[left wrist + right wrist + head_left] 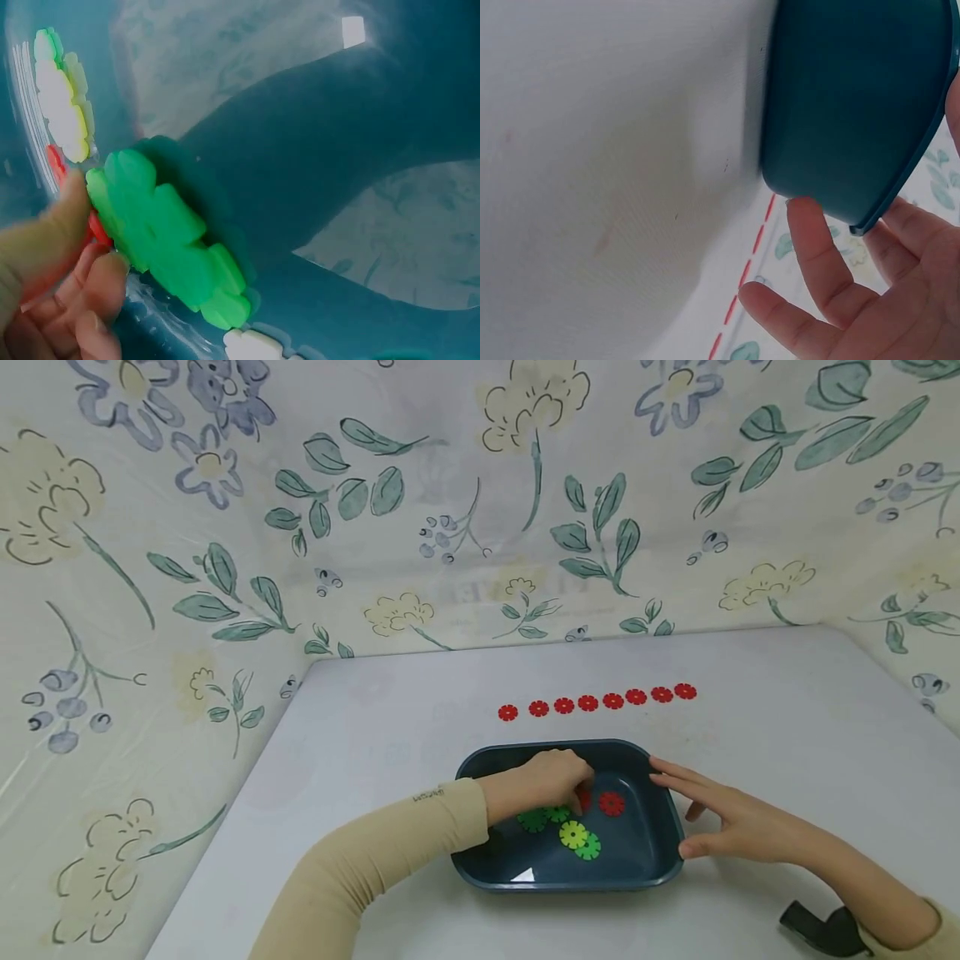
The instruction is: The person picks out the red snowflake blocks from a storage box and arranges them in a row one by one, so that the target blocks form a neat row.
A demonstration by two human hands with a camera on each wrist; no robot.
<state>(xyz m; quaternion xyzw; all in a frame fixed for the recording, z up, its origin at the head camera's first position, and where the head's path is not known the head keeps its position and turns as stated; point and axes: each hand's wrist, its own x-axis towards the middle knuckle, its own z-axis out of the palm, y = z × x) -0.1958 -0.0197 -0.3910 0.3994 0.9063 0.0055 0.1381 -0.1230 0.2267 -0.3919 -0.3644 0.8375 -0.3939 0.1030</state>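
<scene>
A dark blue-green plastic basin stands on the table. Inside it, my left hand pinches a red notched disc between thumb and fingers, partly hidden by them. Close beside these fingers are green flower-shaped discs. Another red disc lies to the right, and a yellow-green disc overlaps a bright green disc. At the basin's right end, my right hand touches the rim with spread, mostly straight fingers.
Behind the basin, several red discs form a slightly slanting row on the white table. Floral cloth hangs behind and at the sides. A black device is at the right wrist.
</scene>
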